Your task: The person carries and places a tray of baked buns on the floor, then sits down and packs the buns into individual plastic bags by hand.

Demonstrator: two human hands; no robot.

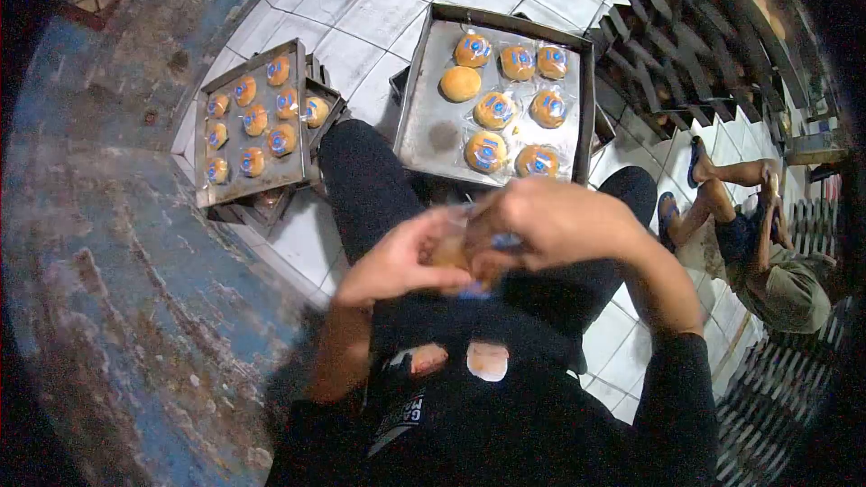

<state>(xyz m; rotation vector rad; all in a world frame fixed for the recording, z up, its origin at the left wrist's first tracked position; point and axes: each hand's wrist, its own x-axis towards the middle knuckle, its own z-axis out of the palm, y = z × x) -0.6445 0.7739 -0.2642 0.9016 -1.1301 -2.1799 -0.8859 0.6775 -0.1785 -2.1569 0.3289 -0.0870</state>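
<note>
Over my lap, a bun point(449, 254) in a clear plastic wrapper with blue print is held between both hands, partly hidden and smeared by motion. My left hand point(397, 257) is closed round its left side. My right hand point(550, 224) has its fingers bent and pinched at the wrapper on the other side. Just beyond my hands rests a large metal tray point(417, 117). Several wrapped buns point(494, 111) with blue labels lie in it, along with one bare bun point(460, 84).
To the left, a smaller tray point(206, 117) of wrapped buns sits on other stacked trays. Dark slatted racks point(677, 27) stand at the right. Another person point(767, 280) sits low on the right. White floor tiles point(356, 22) and a worn blue wall point(135, 261) surround me.
</note>
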